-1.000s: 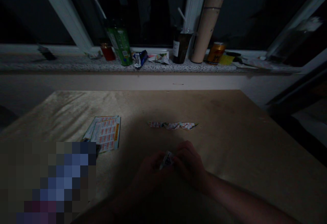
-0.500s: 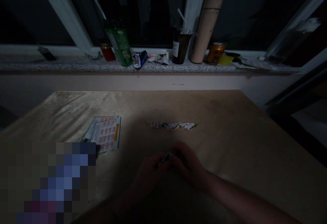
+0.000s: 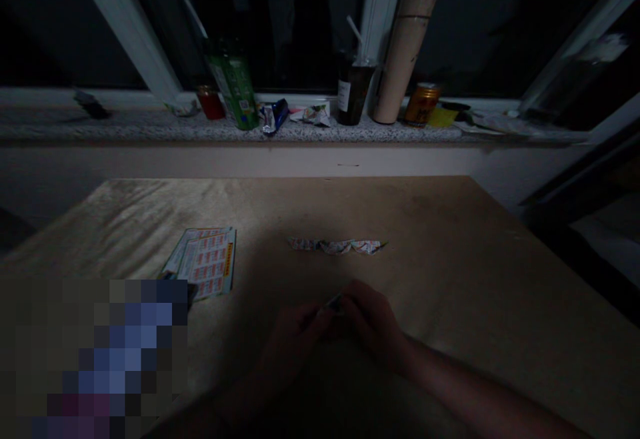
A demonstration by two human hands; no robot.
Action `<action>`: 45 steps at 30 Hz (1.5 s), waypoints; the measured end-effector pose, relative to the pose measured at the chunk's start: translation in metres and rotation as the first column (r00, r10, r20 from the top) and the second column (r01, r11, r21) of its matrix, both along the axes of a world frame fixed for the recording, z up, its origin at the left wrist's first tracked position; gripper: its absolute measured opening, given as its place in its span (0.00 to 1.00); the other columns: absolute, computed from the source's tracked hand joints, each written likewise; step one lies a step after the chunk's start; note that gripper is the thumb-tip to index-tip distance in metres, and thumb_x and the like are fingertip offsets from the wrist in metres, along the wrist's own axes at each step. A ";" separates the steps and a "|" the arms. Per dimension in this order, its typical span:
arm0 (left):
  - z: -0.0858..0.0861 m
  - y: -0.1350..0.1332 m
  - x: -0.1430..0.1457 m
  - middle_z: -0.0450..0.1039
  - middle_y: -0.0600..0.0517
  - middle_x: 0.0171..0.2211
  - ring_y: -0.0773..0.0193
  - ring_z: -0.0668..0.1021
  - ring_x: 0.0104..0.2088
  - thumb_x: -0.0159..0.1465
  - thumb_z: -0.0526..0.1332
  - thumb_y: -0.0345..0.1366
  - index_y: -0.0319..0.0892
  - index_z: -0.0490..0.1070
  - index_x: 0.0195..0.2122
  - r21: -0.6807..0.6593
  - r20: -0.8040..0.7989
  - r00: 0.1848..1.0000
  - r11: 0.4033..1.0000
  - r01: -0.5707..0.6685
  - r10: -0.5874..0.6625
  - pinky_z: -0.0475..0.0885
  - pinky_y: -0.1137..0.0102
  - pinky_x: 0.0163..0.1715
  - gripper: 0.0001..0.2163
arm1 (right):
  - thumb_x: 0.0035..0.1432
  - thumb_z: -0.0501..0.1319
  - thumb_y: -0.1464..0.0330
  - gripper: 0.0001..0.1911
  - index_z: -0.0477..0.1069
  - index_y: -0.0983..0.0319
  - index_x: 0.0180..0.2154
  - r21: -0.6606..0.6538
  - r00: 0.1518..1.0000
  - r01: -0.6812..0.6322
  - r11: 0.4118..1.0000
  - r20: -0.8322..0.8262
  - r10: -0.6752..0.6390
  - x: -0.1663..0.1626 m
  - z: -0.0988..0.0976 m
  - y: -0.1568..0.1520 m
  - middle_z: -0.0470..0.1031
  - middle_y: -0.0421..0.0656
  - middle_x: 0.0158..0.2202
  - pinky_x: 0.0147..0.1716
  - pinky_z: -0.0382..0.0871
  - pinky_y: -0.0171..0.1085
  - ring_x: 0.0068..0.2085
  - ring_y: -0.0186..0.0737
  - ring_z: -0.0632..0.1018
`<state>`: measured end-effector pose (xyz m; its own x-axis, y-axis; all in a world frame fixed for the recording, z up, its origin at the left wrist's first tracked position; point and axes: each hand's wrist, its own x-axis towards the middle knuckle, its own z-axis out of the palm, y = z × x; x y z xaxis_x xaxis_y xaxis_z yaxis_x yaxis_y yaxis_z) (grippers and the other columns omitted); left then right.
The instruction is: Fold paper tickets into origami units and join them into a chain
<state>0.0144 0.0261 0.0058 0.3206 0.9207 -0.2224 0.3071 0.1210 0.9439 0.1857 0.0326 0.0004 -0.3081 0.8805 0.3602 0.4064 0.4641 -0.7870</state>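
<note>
Both hands meet low over the table, near the middle of the head view. My left hand (image 3: 295, 333) is closed, its thumb and fingers pinching a small folded piece of paper (image 3: 334, 303). Gripping the other side of that piece, my right hand (image 3: 371, 319) is closed with curled fingers. Dim light and the fingers hide most of the piece. Beyond the hands lies a row of folded printed paper pieces (image 3: 337, 246), set end to end on the table (image 3: 440, 252).
Printed sheets (image 3: 210, 262) lie to the left, beside a pixelated patch. On the windowsill (image 3: 300, 133) stand a green bottle (image 3: 237, 92), a dark cup with a straw (image 3: 356, 95), a tall pinkish flask (image 3: 403, 59), an orange can (image 3: 423, 105) and crumpled wrappers (image 3: 315, 115).
My right hand has shifted slightly and its fingers sit differently on the small folded paper, which shows a little farther right. The row on the table has not moved.
</note>
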 end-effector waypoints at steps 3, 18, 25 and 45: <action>0.003 0.000 0.001 0.78 0.52 0.27 0.61 0.78 0.29 0.63 0.53 0.43 0.38 0.75 0.30 -0.010 0.027 0.999 1.000 0.023 -0.023 0.69 0.73 0.30 0.16 | 0.62 0.50 0.68 0.12 0.65 0.62 0.28 -0.071 0.999 0.002 0.997 -0.037 -0.005 0.000 -0.001 0.002 0.66 0.39 0.24 0.25 0.60 0.31 0.26 0.33 0.67; 0.009 0.001 0.004 0.79 0.52 0.27 0.61 0.79 0.30 0.61 0.55 0.42 0.38 0.77 0.31 -0.084 0.144 0.990 0.996 0.010 0.003 0.70 0.73 0.32 0.15 | 0.62 0.50 0.68 0.12 0.64 0.62 0.27 -0.075 0.997 0.020 0.997 -0.066 -0.025 -0.001 -0.002 -0.001 0.66 0.38 0.22 0.24 0.58 0.30 0.24 0.32 0.66; 0.008 0.001 0.002 0.79 0.52 0.28 0.61 0.78 0.29 0.62 0.55 0.43 0.39 0.77 0.30 -0.040 0.113 0.993 0.999 -0.023 0.027 0.70 0.73 0.31 0.15 | 0.61 0.50 0.67 0.11 0.65 0.62 0.28 -0.144 0.991 0.061 0.988 -0.111 -0.077 -0.001 -0.007 -0.001 0.68 0.39 0.23 0.25 0.60 0.31 0.25 0.33 0.68; 0.011 -0.001 0.002 0.79 0.53 0.26 0.61 0.78 0.28 0.63 0.53 0.41 0.40 0.77 0.28 0.010 0.046 0.999 1.000 -0.001 0.001 0.70 0.72 0.30 0.16 | 0.62 0.50 0.65 0.12 0.64 0.62 0.27 -0.184 0.989 0.071 0.980 -0.113 -0.092 -0.002 -0.006 0.001 0.67 0.39 0.23 0.25 0.60 0.32 0.25 0.33 0.68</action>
<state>0.0167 0.0247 0.0170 0.3292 0.9232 -0.1983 0.2637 0.1118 0.9581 0.1839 0.0337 -0.0051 -0.1967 0.9544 0.2245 0.3344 0.2805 -0.8997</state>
